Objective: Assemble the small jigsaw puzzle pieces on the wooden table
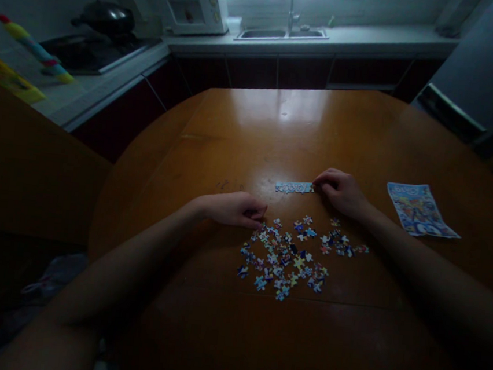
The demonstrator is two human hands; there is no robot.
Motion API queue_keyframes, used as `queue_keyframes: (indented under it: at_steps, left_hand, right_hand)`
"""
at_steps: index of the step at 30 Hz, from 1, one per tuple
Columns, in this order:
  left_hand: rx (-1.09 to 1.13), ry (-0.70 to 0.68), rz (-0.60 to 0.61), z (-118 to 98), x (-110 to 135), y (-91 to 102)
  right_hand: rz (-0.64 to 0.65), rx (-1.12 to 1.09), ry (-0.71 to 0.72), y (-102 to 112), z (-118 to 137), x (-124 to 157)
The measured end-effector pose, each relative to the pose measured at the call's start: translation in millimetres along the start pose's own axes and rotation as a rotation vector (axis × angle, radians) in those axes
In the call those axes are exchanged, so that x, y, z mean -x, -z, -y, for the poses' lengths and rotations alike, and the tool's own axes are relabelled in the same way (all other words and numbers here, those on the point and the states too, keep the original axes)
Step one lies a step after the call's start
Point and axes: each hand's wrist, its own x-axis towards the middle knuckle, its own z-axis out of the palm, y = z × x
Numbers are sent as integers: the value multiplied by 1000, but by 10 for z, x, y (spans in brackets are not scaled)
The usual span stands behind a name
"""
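A short strip of joined jigsaw puzzle pieces [294, 187], light blue with lettering, lies on the wooden table. My right hand [340, 191] is closed in a pinch at the strip's right end, on a puzzle piece mostly covered by the fingertips. Left of the loose pile, my left hand [238, 208] rests low with its fingers curled, the tips at the pile's upper left edge; whatever they hold is hidden. Several loose puzzle pieces [283, 258] spread in front of me, with a smaller cluster [341, 243] to their right, below my right wrist.
To the right lies a creased colour picture sheet [421, 209]. The wooden table [252, 127] has rounded corners. Beyond it stand a counter with a sink [282, 34], a microwave [196, 8] and a stove with a dark pan [108, 17].
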Motion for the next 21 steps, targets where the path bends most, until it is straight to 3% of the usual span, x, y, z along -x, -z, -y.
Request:
queue_keyframes:
  at_steps: [18, 21]
  left_hand:
    - [45, 13, -23, 11, 1, -24]
    - [15, -57, -39, -75, 7, -53]
  right_hand:
    - [-6, -20, -14, -4, 15, -4]
    - [-8, -12, -15, -5, 17, -6]
